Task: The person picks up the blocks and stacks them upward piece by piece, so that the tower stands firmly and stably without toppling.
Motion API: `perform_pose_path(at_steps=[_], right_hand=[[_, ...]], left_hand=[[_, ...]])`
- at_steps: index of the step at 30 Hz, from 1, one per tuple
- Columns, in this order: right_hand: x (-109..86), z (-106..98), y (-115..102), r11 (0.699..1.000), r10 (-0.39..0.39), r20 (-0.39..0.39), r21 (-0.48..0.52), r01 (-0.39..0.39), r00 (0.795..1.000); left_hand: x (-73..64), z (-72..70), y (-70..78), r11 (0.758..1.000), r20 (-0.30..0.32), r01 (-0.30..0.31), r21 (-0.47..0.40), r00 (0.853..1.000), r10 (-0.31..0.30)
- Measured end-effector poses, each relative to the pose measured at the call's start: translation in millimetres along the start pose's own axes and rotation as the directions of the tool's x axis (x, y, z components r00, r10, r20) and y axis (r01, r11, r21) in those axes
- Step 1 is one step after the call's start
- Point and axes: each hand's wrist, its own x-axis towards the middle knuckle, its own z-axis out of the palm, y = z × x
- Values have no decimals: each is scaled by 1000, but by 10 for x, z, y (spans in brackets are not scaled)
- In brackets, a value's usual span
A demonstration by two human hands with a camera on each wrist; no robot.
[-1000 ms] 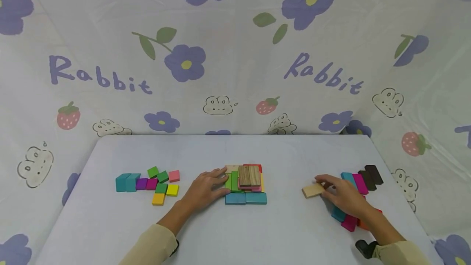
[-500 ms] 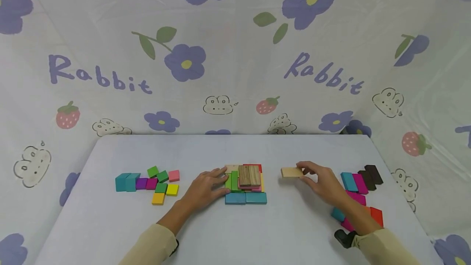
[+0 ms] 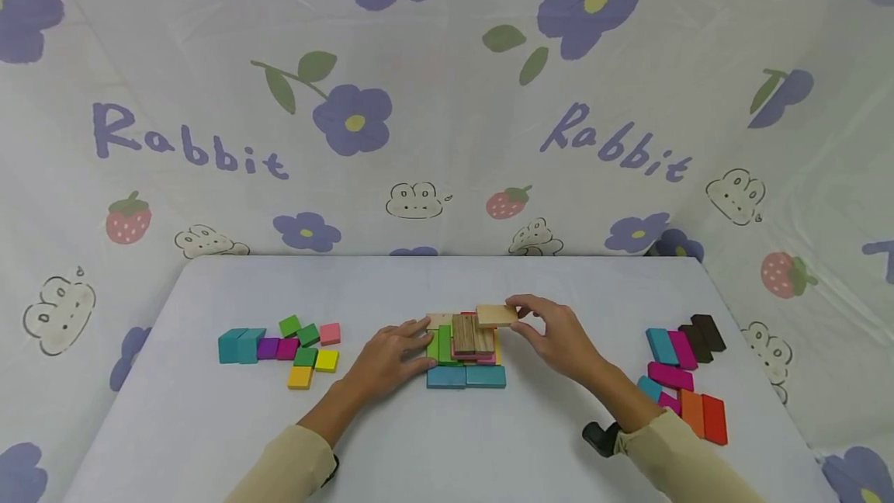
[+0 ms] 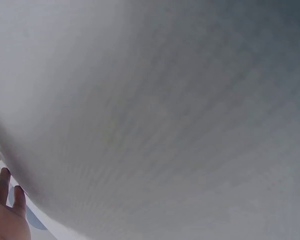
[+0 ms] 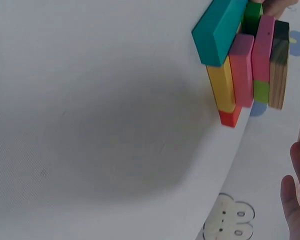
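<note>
Head view: right hand (image 3: pixel 555 336) is pinching a pale rectangular wooden block (image 3: pixel 495 317) above a multicoloured wooden block stack (image 3: pixel 464 346), lower centre; left hand (image 3: pixel 386 359) is resting relaxed fingers against the stack's left side. Left wrist: that hand's just peeking in, lower left. Right wrist: stack's sitting upper right, pale block's barely showing, far right.

From high, the head view faces forward and down over the surface (image 3: pixel 447 449) to the patterned cloth (image 3: pixel 447 99). Both wrist views sit low and close, tilted; the right one shares the block stack (image 3: pixel 466 346) with the head view.
</note>
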Motion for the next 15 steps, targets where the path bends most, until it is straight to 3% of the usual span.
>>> perform_pose_path(at_steps=[15], right_hand=[[114, 221, -136, 999, 22, 40, -29, -21, 999]], left_hand=[[2, 4, -22, 1000, -9, -19, 5, 1000, 19]])
